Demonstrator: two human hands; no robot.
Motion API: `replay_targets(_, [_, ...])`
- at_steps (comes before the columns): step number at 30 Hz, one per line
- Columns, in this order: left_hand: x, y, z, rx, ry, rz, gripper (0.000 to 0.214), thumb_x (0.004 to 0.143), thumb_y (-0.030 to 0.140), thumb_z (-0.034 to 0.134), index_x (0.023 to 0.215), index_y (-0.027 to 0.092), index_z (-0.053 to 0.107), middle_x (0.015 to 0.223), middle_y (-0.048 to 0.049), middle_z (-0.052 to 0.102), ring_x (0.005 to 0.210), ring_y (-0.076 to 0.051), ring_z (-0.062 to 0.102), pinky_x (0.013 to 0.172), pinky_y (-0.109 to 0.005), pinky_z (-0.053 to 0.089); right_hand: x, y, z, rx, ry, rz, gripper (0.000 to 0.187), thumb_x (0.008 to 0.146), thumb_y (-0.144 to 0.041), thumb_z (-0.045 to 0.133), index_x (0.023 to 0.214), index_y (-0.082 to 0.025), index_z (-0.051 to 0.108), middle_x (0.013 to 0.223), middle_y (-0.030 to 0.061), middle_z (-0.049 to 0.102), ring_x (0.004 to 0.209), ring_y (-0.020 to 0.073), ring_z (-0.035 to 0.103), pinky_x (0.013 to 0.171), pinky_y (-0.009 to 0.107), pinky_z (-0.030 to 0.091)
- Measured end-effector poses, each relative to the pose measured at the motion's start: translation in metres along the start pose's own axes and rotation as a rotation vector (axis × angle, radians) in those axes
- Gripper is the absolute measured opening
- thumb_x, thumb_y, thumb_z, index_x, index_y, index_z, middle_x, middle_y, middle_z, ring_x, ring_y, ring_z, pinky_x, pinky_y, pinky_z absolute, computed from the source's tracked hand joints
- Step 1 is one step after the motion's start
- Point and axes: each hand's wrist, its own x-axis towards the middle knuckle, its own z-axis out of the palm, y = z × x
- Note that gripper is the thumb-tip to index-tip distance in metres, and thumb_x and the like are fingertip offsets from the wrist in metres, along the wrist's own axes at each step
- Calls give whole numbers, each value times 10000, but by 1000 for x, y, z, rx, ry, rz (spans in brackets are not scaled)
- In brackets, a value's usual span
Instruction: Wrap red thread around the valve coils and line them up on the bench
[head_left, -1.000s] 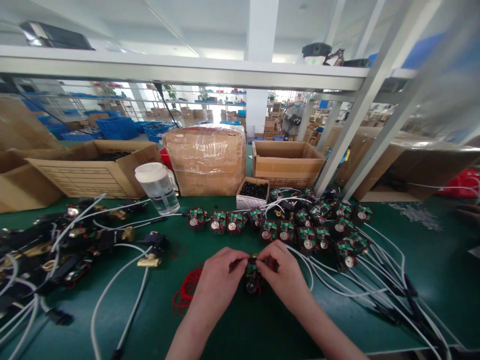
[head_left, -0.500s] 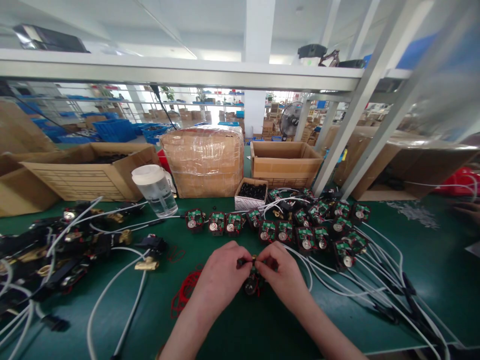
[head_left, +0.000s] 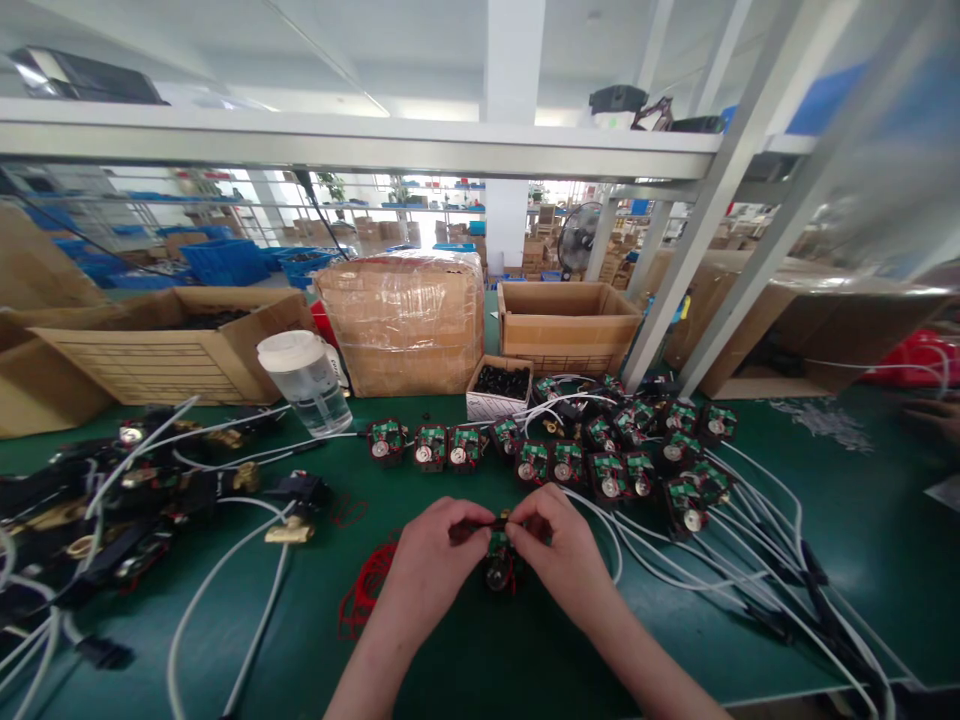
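Note:
Between my hands on the green bench sits a small black unit with a green circuit board and a round silver part [head_left: 496, 574]. My left hand [head_left: 439, 555] has thumb and forefinger pinched at its upper left edge. From the other side, my right hand [head_left: 559, 535] pinches at its upper right edge. Both sets of fingertips nearly meet there, over a bit of brass, and they hide any small piece between them. A tangle of thin red rings [head_left: 366, 588] lies just left of my left wrist.
Similar open units [head_left: 430, 450] with white cables stand beyond my hands and to the right. Brass-fitted black assemblies [head_left: 290, 530] pile up at left. Behind are a water jug [head_left: 306, 385], a small box of black parts [head_left: 500, 393] and a taped carton [head_left: 405, 330].
My left fingers have shifted from a pinch beside the unit's top to its upper edge, uncovering more of the green board. My right hand stays nearly in place.

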Motion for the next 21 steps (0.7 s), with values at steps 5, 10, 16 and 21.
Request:
replay_targets(5, [-2, -7, 6, -86, 24, -24, 202, 801, 299, 591, 892, 234, 759, 909, -27, 719, 826, -200, 682, 779, -317, 507, -1, 4, -5, 74, -24, 41, 147, 933, -291, 557, 841, -215, 642, 843, 9, 540, 708, 164, 538, 621, 278, 439])
replay_targets(10, [-3, -5, 6, -82, 23, -25, 204, 802, 305, 588, 897, 238, 755, 914, -24, 718, 833, -200, 680, 783, -317, 508, -4, 14, -8, 150, -60, 100, 164, 951, -332, 545, 927, -216, 659, 856, 13, 565, 707, 162, 549, 615, 269, 464])
replay_targets(16, [-5, -4, 5, -91, 15, -23, 206, 808, 287, 580, 908, 232, 751, 927, -27, 716, 846, -203, 684, 798, -326, 515, -6, 15, -5, 132, -30, 63, 61, 881, -212, 608, 929, -210, 645, 869, 9, 576, 723, 158, 564, 631, 266, 481])
replay_targets(21, [-5, -6, 5, -104, 18, -23, 197, 812, 276, 584, 910, 229, 748, 933, -29, 716, 839, -200, 681, 795, -327, 516, -7, 11, -6, 93, -39, 60, 98, 922, -235, 556, 940, -216, 650, 875, 14, 578, 744, 165, 566, 647, 275, 482])
